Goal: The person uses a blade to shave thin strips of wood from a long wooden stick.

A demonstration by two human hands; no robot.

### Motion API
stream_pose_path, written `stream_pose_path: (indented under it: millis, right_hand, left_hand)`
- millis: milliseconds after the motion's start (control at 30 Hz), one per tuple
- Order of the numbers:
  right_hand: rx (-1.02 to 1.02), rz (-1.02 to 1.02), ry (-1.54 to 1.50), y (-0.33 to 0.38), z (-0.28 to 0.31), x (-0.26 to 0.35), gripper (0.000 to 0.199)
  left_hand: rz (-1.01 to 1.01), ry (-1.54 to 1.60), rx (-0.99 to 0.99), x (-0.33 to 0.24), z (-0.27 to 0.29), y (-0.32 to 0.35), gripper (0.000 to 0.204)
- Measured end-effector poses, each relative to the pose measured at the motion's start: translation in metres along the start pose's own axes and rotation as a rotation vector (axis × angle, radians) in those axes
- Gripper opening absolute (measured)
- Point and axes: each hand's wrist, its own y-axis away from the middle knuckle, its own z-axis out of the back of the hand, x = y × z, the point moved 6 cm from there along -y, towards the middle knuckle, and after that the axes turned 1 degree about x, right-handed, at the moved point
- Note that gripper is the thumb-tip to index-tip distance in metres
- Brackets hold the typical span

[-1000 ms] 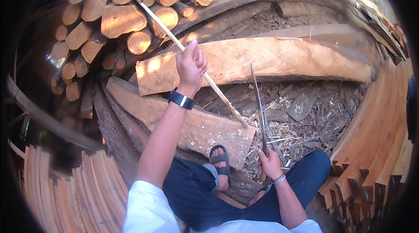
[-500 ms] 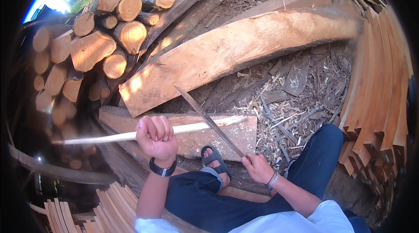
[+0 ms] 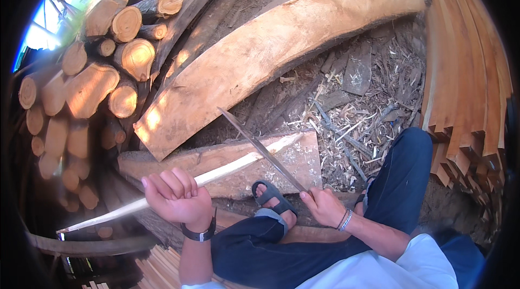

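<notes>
A long, pale, peeled stick (image 3: pixel 230 169) slants from the lower left up toward the middle, tapering at its left end. My left hand (image 3: pixel 177 198), with a dark wristband below it, is closed around the stick left of its middle. A machete (image 3: pixel 265 153) is in my right hand (image 3: pixel 326 208), whose fingers wrap round its handle. The blade points up and left and crosses the stick near the stick's right end. Whether edge and wood touch, I cannot tell. Under the stick's right part lies a thick wooden slab (image 3: pixel 303 161) strewn with small shavings.
A large curved slab (image 3: pixel 281 45) lies beyond my hands. Cut logs (image 3: pixel 135 59) are stacked at the left, sawn boards (image 3: pixel 460 72) at the right. Wood shavings (image 3: pixel 352 126) cover the ground. My sandaled foot (image 3: pixel 271 199) is beside the near slab.
My left hand has moved down and left with the stick, whose left end now hangs lower, so it slopes more steeply. The machete keeps nearly the same place. The whole view has shifted.
</notes>
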Motion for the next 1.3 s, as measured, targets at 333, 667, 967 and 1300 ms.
stream_pose_path:
  millis: [333, 667, 967, 1300]
  right_hand:
    - [-0.013, -0.236, 0.066, -0.011, 0.017, -0.06, 0.049]
    - [0.034, -0.029, -0.023, -0.007, 0.001, -0.015, 0.046]
    - [0.043, 0.042, -0.036, -0.003, -0.003, 0.011, 0.047]
    - [0.059, -0.018, -0.182, -0.008, -0.003, -0.022, 0.052]
  left_hand:
    - [-0.013, -0.026, 0.075, -0.003, -0.008, 0.002, 0.046]
    - [-0.023, -0.017, 0.093, 0.0, -0.016, 0.003, 0.045]
    - [-0.017, -0.013, 0.089, -0.001, -0.012, 0.005, 0.045]
    - [-0.011, -0.008, 0.175, -0.002, -0.022, 0.013, 0.045]
